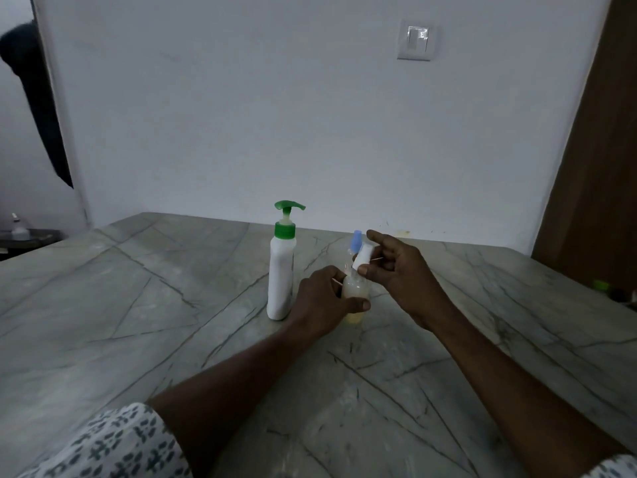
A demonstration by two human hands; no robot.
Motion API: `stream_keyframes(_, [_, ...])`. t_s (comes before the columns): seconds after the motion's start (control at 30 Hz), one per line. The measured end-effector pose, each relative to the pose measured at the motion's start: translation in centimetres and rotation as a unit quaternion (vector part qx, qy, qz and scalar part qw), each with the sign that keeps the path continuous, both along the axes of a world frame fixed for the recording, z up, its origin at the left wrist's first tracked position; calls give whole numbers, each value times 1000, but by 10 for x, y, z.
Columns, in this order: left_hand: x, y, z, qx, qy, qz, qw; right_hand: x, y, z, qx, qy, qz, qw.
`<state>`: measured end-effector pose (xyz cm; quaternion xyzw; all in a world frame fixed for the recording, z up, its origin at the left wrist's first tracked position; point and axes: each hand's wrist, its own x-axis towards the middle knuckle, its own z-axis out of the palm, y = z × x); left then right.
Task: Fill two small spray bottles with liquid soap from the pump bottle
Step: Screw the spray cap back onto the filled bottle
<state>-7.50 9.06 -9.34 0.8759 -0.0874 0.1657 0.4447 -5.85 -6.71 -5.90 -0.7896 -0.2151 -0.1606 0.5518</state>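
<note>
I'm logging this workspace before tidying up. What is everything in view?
pump bottle: one, white with green pump, upright on table
small spray bottle: one, clear with yellowish liquid, in left hand
spray cap: one, white, above that bottle, in right hand
blue-topped bottle: one, behind the held bottle, mostly hidden
table: one, grey veined stone
wall switch: one, white, upper right wall
wooden panel: one, brown, right edge
green object: one, right table edge, unclear
left hand: one, grips small spray bottle
right hand: one, pinches spray cap
</note>
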Motion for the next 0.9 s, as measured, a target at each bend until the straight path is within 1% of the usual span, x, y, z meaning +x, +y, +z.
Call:
stream_keyframes(0.13, [-1, 0, 0, -10, 0, 0, 1000, 1, 4, -2, -40, -18, -9, 999])
stream_keyframes(0.4, [-2, -1, 1, -5, -2, -3, 1000, 1, 10, -5, -57, -26, -57, 996])
stream_keyframes(0.53, [-2, -1, 0, -13, 4, -14, 1000, 4, 0, -3, -16, 37, 17, 999])
stream_keyframes(0.57, [-1, 0, 0, -15, 4, -16, 1000, 4, -2, -3, -18, 47, 28, 998])
stream_keyframes(0.7, [1, -1, -1, -24, 8, -20, 999, 6, 1, -7, -65, 30, 16, 997])
stream_keyframes(0.83, [2, -1, -1, -34, 7, -18, 999, 6, 0, -4, -32, 68, 56, 996])
stream_keyframes(0.9, [1, -1, 0, -34, 11, -19, 999, 6, -2, -2, -45, 73, 56, 995])
